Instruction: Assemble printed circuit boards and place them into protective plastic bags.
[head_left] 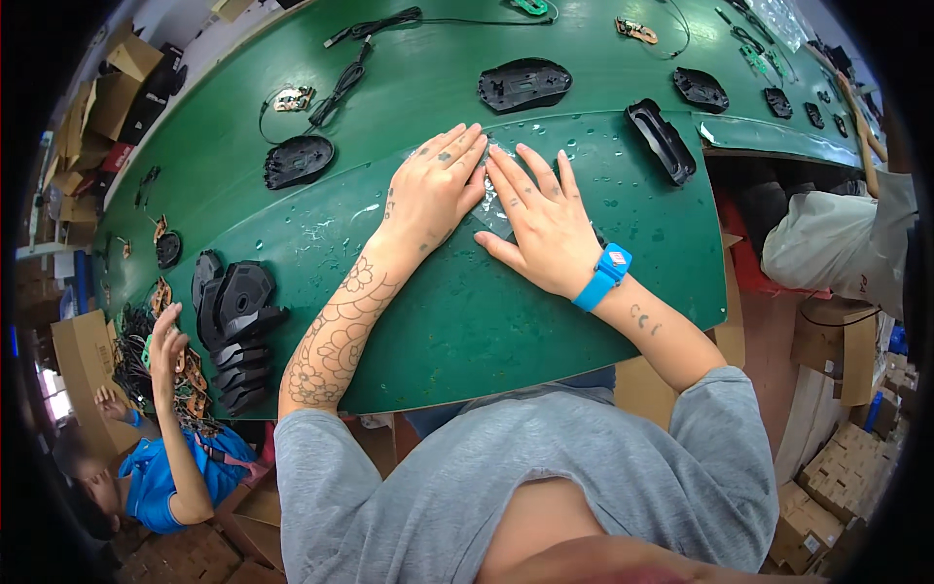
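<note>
My left hand (433, 185) lies flat on the green table (486, 331), its fingers stretched out side by side. Beside it, my right hand (547, 229) has its fingers spread, with a blue wrist strap (603, 277) behind it. Between and partly under both hands is a small piece of shiny clear plastic (494, 216), which they press against the table; much of it is covered. Beyond the fingers sits a black computer mouse shell (525, 86). A long hollow black part (662, 143) rests to the right of my right hand.
Stacked black mouse shells (238, 302) stand left of my left forearm. Another shell (299, 162) lies farther up, near a coiled black cable (341, 88). Water drops dot the tabletop. A co-worker in blue (185, 477) is at the left; another person's light trousers (827, 238) show at right.
</note>
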Tool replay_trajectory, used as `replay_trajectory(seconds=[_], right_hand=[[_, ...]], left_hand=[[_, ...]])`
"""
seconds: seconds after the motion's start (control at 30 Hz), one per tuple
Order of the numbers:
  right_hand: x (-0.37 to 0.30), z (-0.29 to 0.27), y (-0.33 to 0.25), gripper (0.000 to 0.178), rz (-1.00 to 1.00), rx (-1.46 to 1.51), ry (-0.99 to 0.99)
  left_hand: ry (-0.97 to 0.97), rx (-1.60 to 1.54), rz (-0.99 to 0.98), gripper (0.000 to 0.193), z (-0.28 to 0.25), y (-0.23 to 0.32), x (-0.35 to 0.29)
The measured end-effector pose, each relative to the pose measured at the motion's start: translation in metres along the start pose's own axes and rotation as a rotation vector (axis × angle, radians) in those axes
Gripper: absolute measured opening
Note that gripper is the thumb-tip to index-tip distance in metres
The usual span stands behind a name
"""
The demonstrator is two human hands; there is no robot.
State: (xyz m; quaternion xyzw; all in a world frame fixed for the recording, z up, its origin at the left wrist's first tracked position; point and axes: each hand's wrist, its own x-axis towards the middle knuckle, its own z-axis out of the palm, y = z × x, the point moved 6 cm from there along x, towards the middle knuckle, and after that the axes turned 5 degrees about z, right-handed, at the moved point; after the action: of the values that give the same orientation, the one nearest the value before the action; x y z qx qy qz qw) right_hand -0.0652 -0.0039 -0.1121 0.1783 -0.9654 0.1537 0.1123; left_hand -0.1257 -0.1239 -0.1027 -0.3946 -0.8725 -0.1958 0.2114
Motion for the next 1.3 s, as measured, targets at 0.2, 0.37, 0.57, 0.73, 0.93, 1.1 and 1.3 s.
replay_trajectory(seconds=[0.2,0.37,0.57,0.73,0.93,1.1,1.3], right_hand=[[0.006,-0.001,0.003,0.077,-0.003,0.012,0.029],[0.002,-0.004,0.009,0.077,-0.005,0.017,-0.014],[0.003,-0.003,0.011,0.076,0.008,0.026,0.009],[0.000,-0.005,0.012,0.075,0.012,0.016,-0.020],[0.002,-0.006,0.014,0.073,0.017,0.020,-0.003],[0.005,-0.008,0.016,0.071,0.026,0.015,-0.012],[0.003,-0.010,0.019,0.068,0.023,0.005,-0.012]], left_hand=[[-0.013,-0.002,-0.017,0.037,0.004,-0.004,0.001],[-0.009,0.026,-0.005,0.036,0.004,0.001,-0.001],[-0.009,0.027,-0.021,0.035,0.006,0.002,0.001],[-0.006,0.017,-0.033,0.034,0.003,0.006,0.000],[-0.023,0.004,-0.050,0.034,0.003,0.006,0.001],[-0.023,0.002,-0.047,0.033,0.003,0.004,0.003],[-0.013,0.019,-0.029,0.032,0.006,0.005,0.002]])
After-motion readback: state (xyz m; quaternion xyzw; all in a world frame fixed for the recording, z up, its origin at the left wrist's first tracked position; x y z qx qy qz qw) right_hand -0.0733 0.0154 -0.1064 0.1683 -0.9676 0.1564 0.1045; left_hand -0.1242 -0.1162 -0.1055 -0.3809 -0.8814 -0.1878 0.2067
